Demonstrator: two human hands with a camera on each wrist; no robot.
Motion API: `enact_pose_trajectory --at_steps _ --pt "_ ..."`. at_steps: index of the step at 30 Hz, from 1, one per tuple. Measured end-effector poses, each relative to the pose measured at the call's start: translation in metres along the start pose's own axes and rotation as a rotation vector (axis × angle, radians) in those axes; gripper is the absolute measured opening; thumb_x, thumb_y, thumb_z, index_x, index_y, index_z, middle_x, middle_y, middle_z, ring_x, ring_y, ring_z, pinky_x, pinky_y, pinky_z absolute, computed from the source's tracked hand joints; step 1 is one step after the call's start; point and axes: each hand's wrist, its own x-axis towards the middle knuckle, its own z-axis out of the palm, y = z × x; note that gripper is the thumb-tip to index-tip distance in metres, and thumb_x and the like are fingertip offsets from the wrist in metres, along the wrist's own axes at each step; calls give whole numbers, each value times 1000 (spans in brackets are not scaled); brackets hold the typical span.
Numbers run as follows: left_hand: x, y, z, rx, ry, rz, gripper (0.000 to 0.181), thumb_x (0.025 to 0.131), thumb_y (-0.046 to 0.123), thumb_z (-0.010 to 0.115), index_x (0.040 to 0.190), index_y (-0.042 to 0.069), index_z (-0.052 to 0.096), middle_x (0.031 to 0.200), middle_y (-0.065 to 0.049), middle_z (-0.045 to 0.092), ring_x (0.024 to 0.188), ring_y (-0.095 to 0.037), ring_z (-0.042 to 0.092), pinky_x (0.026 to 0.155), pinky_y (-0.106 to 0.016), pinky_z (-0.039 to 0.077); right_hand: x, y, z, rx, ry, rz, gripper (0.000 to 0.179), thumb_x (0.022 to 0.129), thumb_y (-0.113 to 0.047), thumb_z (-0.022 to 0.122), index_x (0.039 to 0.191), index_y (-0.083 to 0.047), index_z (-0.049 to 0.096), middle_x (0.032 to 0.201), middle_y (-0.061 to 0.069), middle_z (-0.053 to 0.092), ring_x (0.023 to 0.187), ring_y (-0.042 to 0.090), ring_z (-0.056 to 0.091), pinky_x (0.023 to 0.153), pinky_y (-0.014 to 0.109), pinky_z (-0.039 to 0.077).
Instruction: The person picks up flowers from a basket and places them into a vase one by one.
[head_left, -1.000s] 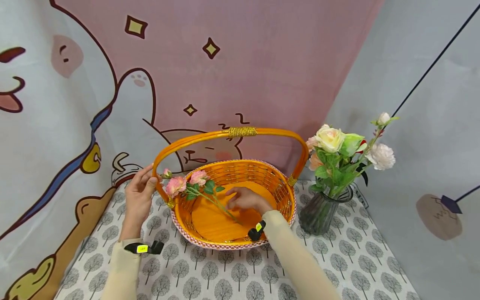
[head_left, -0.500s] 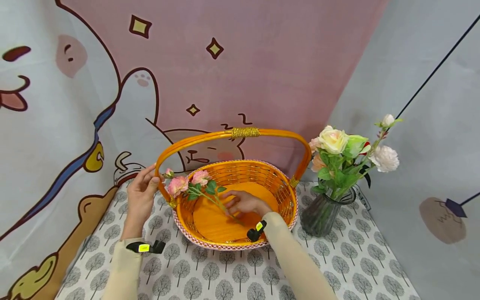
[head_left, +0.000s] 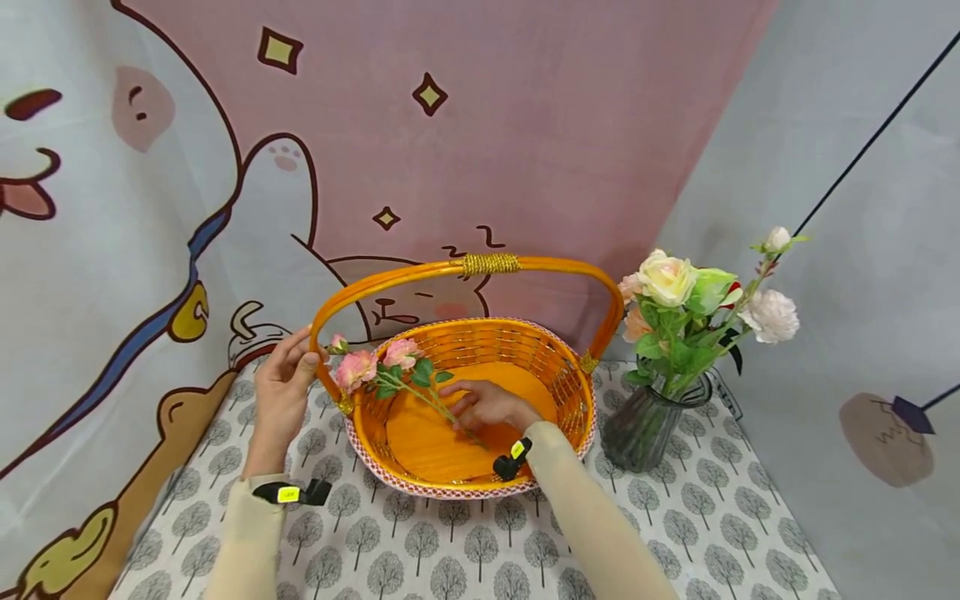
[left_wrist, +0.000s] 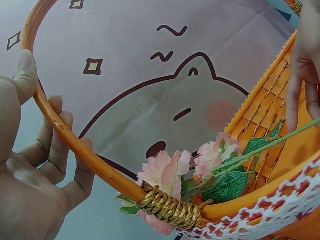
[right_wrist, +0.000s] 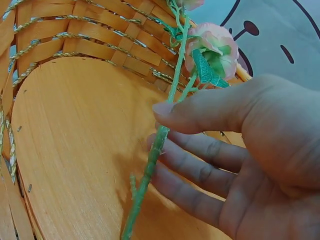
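Note:
An orange woven basket (head_left: 573, 442) with a tall arched handle stands on the table. My left hand (head_left: 281, 396) holds the left side of the handle (left_wrist: 82, 147), thumb on one side and fingers on the other. A pink flower stem (right_wrist: 147, 172) leans in the basket, its pink blooms (head_left: 356, 369) over the left rim and its lower end toward the basket floor. My right hand (head_left: 491, 406) reaches inside the basket. In the right wrist view its thumb crosses the green stem and its fingers lie behind it, pinching it lightly.
A grey glass vase (head_left: 641, 429) holding cream, peach and white flowers (head_left: 666, 279) stands to the basket's right. The table wears a tree-print cloth (head_left: 420, 542). A cartoon-print curtain (head_left: 525, 125) hangs close behind the basket, and pale fabric (head_left: 847, 333) hangs at the right.
The right hand's fingers have spread slightly around the stem since a second ago. The view has shifted a little; basket, flower and left hand keep their places.

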Motion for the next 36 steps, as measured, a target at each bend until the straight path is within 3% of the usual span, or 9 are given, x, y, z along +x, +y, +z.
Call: enact_pose_trajectory --at_steps 6,13,17,22,28,36 --pt "1 1 -1 -22 3 -2 39 102 5 57 141 0 60 100 3 74 93 -9 69 84 -18 57 0 -2 1 -31 -13 -15 54 95 3 69 145 -12 57 116 14 74 102 20 73 97 39 58" --pt "0 1 -1 -17 21 -18 39 102 7 58 141 1 60 98 2 73 93 -12 68 83 -18 57 2 -2 2 -25 -44 14 52 94 -1 71 142 -16 60 109 12 76 97 19 73 94 37 59" --pt "-1 1 -1 -23 17 -10 39 102 8 59 140 1 61 97 1 73 93 -12 68 82 -19 57 2 0 2 -49 -43 7 47 93 -5 73 138 -15 63 101 8 79 94 18 74 98 38 56" --pt "-1 0 0 -12 20 -6 38 102 9 60 139 2 62 98 1 74 93 -10 68 82 -18 56 2 1 2 -70 -74 7 44 93 -12 76 136 -16 65 105 6 78 98 17 74 101 38 55" --pt "0 1 1 -24 20 -13 38 102 7 59 140 2 61 100 -1 74 94 -10 68 84 -18 56 0 -1 1 -82 -68 7 36 97 -9 69 133 -12 66 115 18 75 96 18 73 92 36 59" --pt "-3 1 2 -45 12 -11 39 102 5 58 141 2 61 101 0 74 96 -10 69 85 -18 57 -3 0 2 -21 -69 30 37 94 -11 74 130 -15 68 105 10 78 86 17 73 74 34 61"
